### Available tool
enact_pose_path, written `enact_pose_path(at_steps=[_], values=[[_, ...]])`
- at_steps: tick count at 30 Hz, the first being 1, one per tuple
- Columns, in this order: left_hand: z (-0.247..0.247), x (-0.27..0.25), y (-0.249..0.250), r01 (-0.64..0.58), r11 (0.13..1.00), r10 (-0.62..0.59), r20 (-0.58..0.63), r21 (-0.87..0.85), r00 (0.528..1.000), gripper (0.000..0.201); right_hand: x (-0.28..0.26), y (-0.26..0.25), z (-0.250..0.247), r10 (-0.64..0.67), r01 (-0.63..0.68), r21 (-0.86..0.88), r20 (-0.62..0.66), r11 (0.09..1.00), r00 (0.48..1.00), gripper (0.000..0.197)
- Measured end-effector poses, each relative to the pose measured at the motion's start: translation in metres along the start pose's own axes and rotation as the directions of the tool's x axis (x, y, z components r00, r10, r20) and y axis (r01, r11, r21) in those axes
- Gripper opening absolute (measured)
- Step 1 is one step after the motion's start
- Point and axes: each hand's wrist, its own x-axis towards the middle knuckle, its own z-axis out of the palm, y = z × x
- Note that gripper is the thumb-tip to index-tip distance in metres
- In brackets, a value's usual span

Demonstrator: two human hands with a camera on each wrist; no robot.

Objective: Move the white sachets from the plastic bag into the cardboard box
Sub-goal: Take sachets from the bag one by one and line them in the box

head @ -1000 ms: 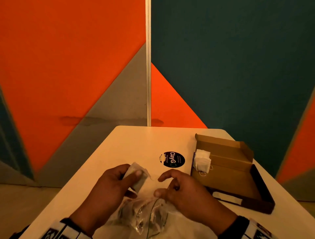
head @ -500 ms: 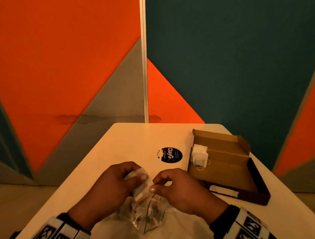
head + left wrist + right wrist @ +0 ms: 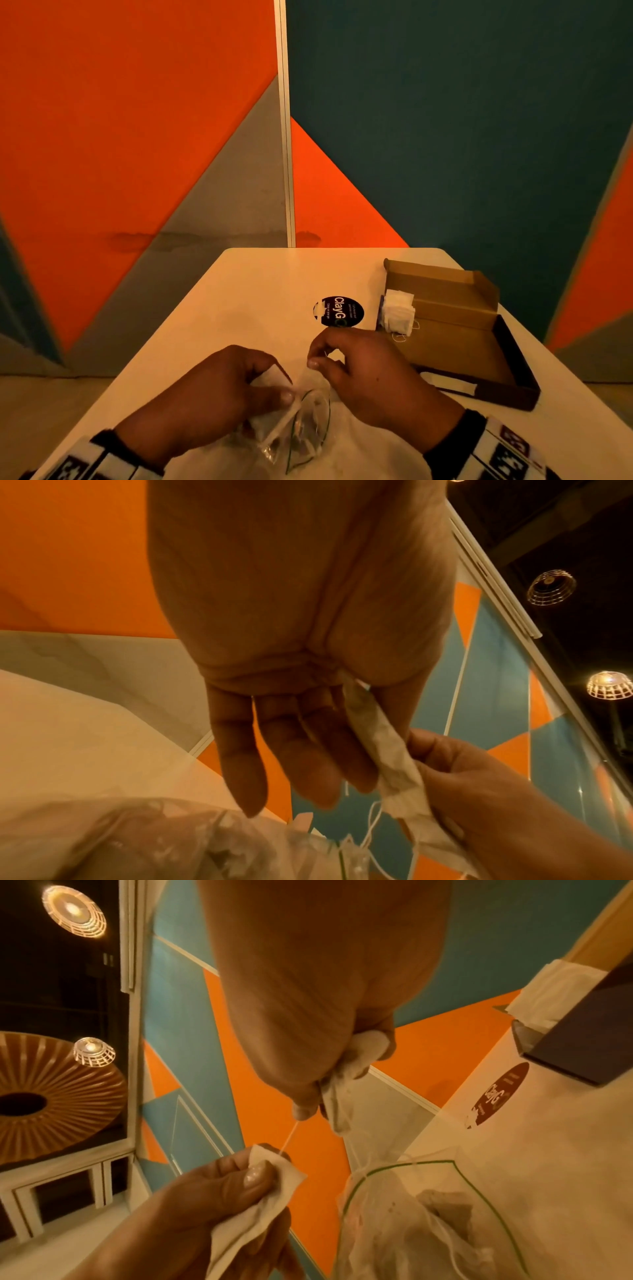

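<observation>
White paper sachet (image 3: 260, 1202) pinched between thumb and fingers of the left hand (image 3: 219, 394), held just above the near edge of the table (image 3: 246, 294). Second white sachet (image 3: 366, 1053) bunched inside the curled fingers of the right hand (image 3: 373, 377), with its thin thread (image 3: 289, 1137) pinched at the thumb tip and stretched across to the left-hand sachet. Clear plastic bag (image 3: 298, 431) with a green seal line lying crumpled on the table between and below both hands, more sachets and tangled threads visible inside. Open cardboard box (image 3: 455, 329) farther back on the right side of the table, well apart from the bag, lid flap standing up at the rear. Small stack of white sachets (image 3: 397, 315) already leaning at the box's left end, threads trailing onto the box floor. Round dark sticker (image 3: 339, 311) reading "ClayG" on the tabletop just left of the box. Orange, grey and teal wall panels (image 3: 137, 137) behind the table.
</observation>
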Motion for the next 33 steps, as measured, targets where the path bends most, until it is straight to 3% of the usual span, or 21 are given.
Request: enact_pose_path(at_steps=[4, 7, 19, 23, 27, 30, 33], values=[[-0.011, -0.005, 0.000, -0.038, 0.984, 0.060, -0.120, 0.172, 0.991, 0.007, -0.001, 0.006, 0.000, -0.045, 0.049, -0.101, 0.039, 0.994, 0.998, 0.019], [-0.029, -0.014, 0.002, -0.053, 0.973, 0.102, -0.210, 0.226, 0.972, 0.009, -0.002, 0.011, -0.003, 0.015, -0.011, -0.066, 0.055, 0.998, 0.998, 0.017], [-0.047, -0.024, 0.013, -0.206, 0.978, 0.168, -0.492, -0.024, 0.854, 0.013, -0.005, 0.034, 0.007, 0.320, -0.329, 0.180, 0.079, 0.927, 0.944, 0.003], [-0.034, -0.018, 0.012, -0.208, 0.972, 0.135, -0.466, -0.108, 0.874, 0.017, -0.007, 0.035, 0.000, 0.416, -0.432, 0.456, 0.141, 0.778, 0.898, 0.007], [-0.017, -0.007, 0.006, -0.155, 0.971, 0.068, -0.413, -0.181, 0.908, 0.015, -0.010, 0.029, -0.014, 0.391, -0.422, 0.671, 0.208, 0.609, 0.897, 0.020], [-0.005, -0.002, 0.004, -0.129, 0.972, 0.051, -0.367, -0.194, 0.929, 0.015, -0.013, 0.026, -0.021, 0.370, -0.405, 0.737, 0.224, 0.541, 0.902, 0.026], [0.008, -0.001, 0.010, -0.144, 0.970, 0.084, -0.282, -0.198, 0.956, 0.020, -0.017, 0.025, -0.023, 0.326, -0.376, 0.756, 0.226, 0.535, 0.918, 0.035]])
